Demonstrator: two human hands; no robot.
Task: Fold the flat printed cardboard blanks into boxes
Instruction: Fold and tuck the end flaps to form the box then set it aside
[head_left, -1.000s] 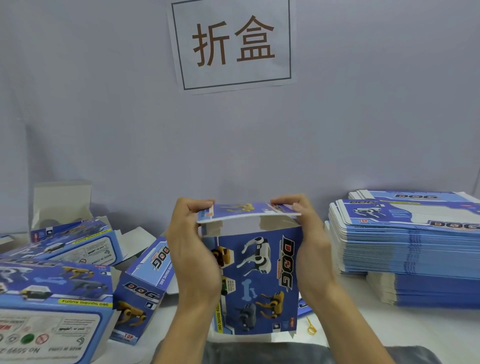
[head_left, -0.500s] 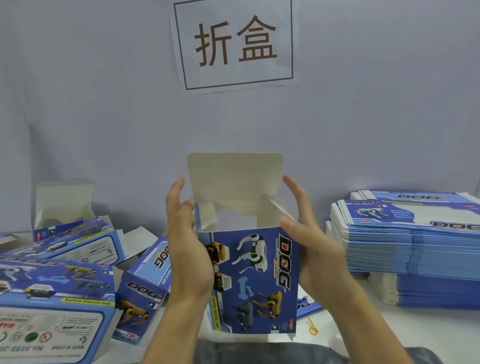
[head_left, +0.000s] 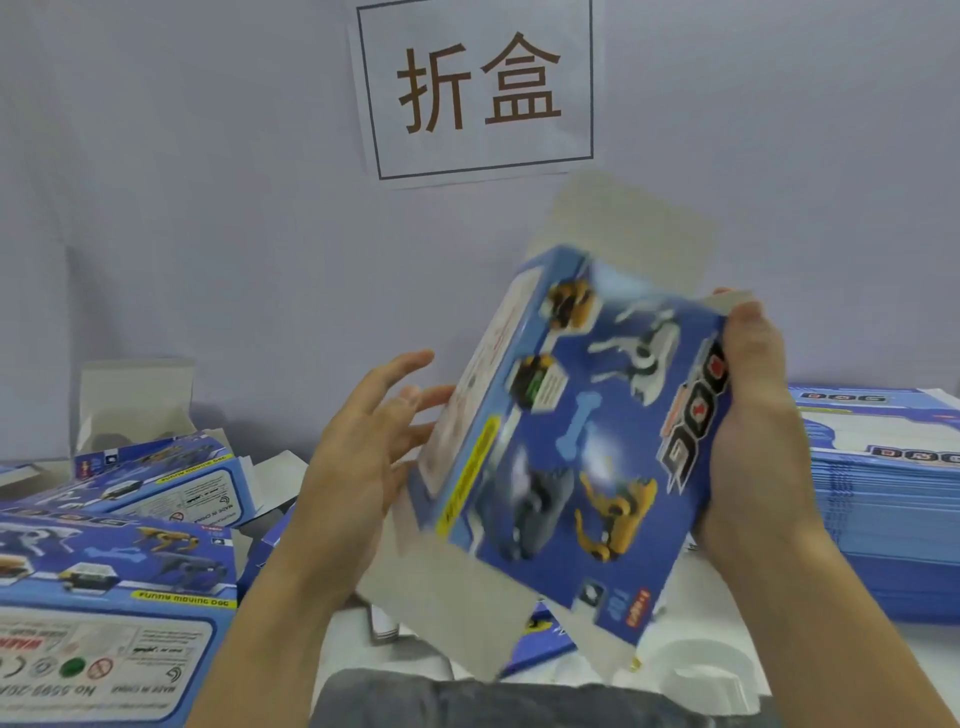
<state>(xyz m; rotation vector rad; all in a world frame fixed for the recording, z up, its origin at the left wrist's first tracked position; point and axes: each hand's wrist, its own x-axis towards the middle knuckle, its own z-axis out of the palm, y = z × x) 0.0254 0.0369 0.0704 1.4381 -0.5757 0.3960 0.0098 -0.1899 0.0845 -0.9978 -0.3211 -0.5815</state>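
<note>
Your right hand grips box by right edge, thumb on printed front, box tilted in frame centre, above bench, flaps open top and bottom. Your left hand spread, fingers straight, just beside box's left side; contact unclear. Stack of flat blanks at right. Folded boxes lower left. Paper sign on wall, top centre.

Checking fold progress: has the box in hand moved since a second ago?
Yes. The box has tilted toward the stack of flat blanks, top flap nearer the wall sign.
</note>
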